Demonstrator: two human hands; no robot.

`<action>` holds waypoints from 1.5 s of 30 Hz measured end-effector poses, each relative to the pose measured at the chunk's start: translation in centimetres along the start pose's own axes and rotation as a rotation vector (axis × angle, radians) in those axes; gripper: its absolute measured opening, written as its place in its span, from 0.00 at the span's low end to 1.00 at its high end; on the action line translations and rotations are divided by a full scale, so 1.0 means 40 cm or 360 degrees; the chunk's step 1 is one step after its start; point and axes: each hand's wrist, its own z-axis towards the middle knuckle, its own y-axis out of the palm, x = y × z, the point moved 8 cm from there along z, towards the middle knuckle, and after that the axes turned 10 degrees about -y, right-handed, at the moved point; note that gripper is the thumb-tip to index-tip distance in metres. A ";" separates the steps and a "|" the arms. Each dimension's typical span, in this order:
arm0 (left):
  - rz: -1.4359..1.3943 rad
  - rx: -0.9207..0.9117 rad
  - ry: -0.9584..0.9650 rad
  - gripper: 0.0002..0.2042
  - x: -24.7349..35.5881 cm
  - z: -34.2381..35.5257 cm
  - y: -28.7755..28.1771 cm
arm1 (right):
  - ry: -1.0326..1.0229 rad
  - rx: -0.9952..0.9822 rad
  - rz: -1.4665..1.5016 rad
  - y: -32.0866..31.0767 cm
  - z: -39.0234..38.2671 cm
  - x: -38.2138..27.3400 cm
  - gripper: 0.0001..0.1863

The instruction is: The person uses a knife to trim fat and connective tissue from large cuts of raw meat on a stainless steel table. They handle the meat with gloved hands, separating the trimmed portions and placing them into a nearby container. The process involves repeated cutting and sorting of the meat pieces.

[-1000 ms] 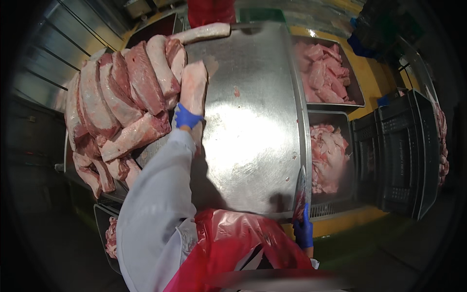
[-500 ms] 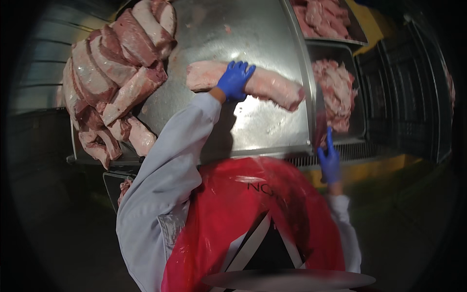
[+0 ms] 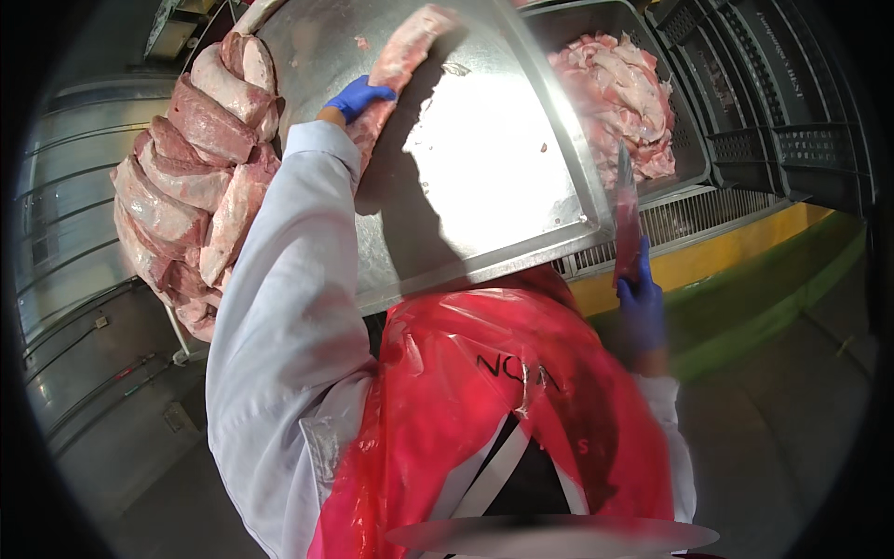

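Observation:
A long cut of meat (image 3: 410,48), pale with fat along one side, is tilted up over the left part of a metal tray table (image 3: 391,256). My left hand (image 3: 361,97), in a blue glove, grips it around its middle. Its lower end is partly hidden by my sleeve. Off the table's right corner, my right hand (image 3: 641,296), also blue-gloved, is closed around a knife. The knife blade (image 3: 627,210) points away from me, its tip close to a heap of pale trimmings (image 3: 624,98); the handle is mostly hidden by my fingers.
Large cuts of meat (image 3: 200,177) are piled along the table's left side. The trimmings lie in a dark bin (image 3: 691,154) against the right edge. Black crates (image 3: 810,140) stand farther right. A metal grate (image 3: 684,219) and a yellow ledge (image 3: 708,261) run below the bin.
The cut of meat was lying flat across the table; my left hand has raised and swung it to the left. My right hand has shifted slightly, knife still held. The whole view has turned.

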 end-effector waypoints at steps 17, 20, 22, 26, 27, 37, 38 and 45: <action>0.0900 0.0552 0.0226 0.47 0.106 -0.167 0.082 | -0.0038 -0.0144 0.0153 0.058 0.096 0.031 0.46; 0.1500 0.0800 0.0522 0.47 0.168 -0.256 0.206 | -0.0037 -0.0127 0.0144 0.068 0.107 0.024 0.46; 0.1479 0.0543 0.0832 0.45 0.150 -0.281 0.229 | -0.0030 -0.0139 0.0121 0.066 0.122 0.016 0.46; 0.1470 0.0393 0.0815 0.48 0.068 -0.306 0.213 | 0.0019 -0.0208 0.0091 0.054 0.145 0.001 0.46; 0.1136 0.0446 0.0621 0.48 0.045 -0.285 0.182 | 0.0043 -0.0218 0.0097 0.056 0.151 0.001 0.46; 0.0869 0.0761 -0.0202 0.55 0.046 -0.185 0.054 | -0.0246 -0.0141 0.0208 0.081 0.238 -0.059 0.46; 0.0827 0.0720 -0.0009 0.53 0.027 -0.169 0.019 | -0.0274 -0.0090 0.0226 0.080 0.241 -0.057 0.46; -0.0699 -0.0119 -0.0177 0.41 -0.118 -0.121 -0.082 | -0.0290 -0.0015 0.0246 0.095 0.240 -0.032 0.46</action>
